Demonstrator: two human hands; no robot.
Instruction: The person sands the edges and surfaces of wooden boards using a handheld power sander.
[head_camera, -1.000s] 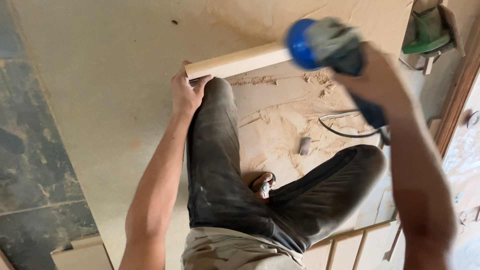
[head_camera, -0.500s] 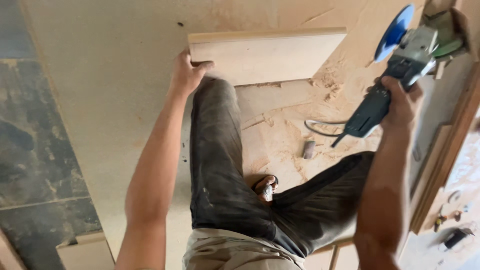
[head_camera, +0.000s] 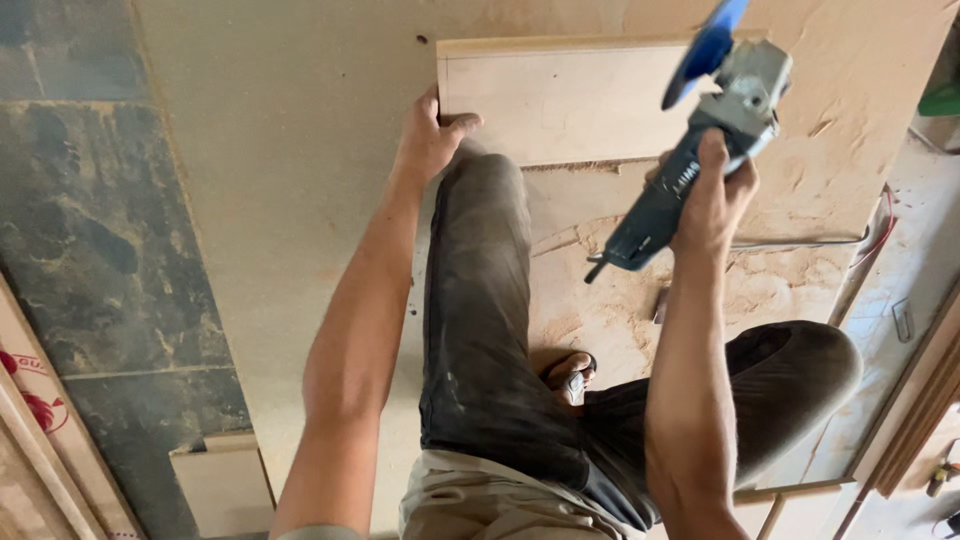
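At the top centre of the frame I see my left hand gripping the left end of a pale wooden board, fingers curled over its lower left corner, with the board lying flat on the big sheet of fibreboard that I sit on. My left knee comes up right under the board's lower edge, touching or nearly touching it. Just right of centre my right hand is clenched around the dark blue body of an angle grinder, held in the air over the board's right end; its blue disc stands tilted at the top of the frame, apparently clear of the wood, though I cannot tell for sure. As I judge it, the step in hand is lining the tool up with the board while the other hand pins it down. The next move would call for a firm hold on the left end, so the board does not skid on the sawdust spread at centre right, and for the disc to meet the wood at a shallow angle, away from my knee and fingers. The tool's cable runs off toward the right edge, and should stay behind the disc.
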